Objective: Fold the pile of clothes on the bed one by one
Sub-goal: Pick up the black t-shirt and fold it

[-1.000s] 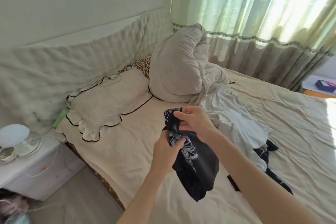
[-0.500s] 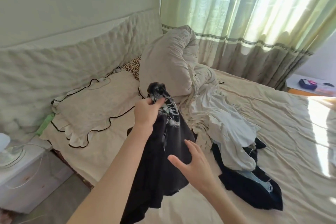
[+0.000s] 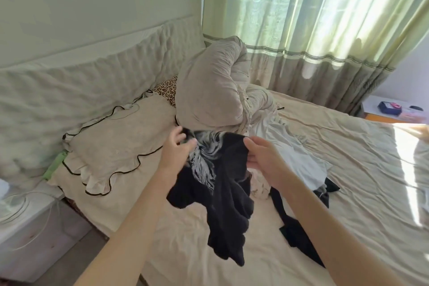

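A black garment with a white print (image 3: 222, 183) hangs in the air over the beige bed (image 3: 348, 193). My left hand (image 3: 177, 150) pinches its top left edge. My right hand (image 3: 264, 158) grips its top right edge, so the cloth is stretched between the two hands and droops below them. Behind my right arm lies the pile of clothes (image 3: 299, 160): a pale white-blue piece on top and black pieces (image 3: 294, 234) trailing toward the bed's near side.
A rolled-up beige duvet (image 3: 213, 90) stands at the bed's head, next to a frilled pillow (image 3: 116, 144) and a leopard-print pillow (image 3: 166, 89). A white nightstand (image 3: 30, 227) is at the left, green curtains (image 3: 313, 18) behind, a small table (image 3: 392, 109) at far right.
My right hand came up from below and took the garment's top right edge. The garment, held bunched in the left hand before, is now spread between both hands.
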